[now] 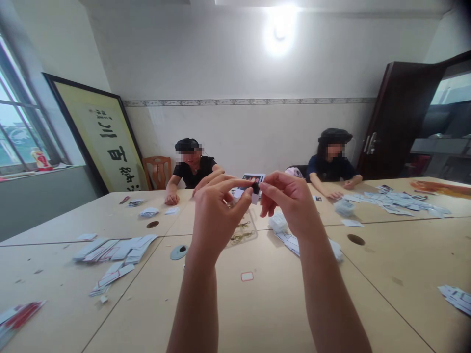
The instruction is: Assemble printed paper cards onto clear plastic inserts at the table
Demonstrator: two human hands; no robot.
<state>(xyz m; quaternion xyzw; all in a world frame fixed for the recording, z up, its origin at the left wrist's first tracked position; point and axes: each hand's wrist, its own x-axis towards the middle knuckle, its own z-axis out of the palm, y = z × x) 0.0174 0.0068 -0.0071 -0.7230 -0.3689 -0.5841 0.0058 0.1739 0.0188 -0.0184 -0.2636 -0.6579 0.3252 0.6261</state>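
White and dark, the small card (253,180) was pinched between the fingertips of our left hand (222,208) and right hand (285,196), above the far-edge side of the worktop (235,304).

Both arms were bare from the wrists to the near edge of the view. The left forearm (196,304) and the right forearm (333,299) were slim and smooth in outline, each broadening toward its near end. The left hand (220,212) and the right hand (290,202) were ungloved, with slender, tapering fingers and rounded knuckles. Fine surface detail, including the exact shape of the nails, was too small and soft to establish.
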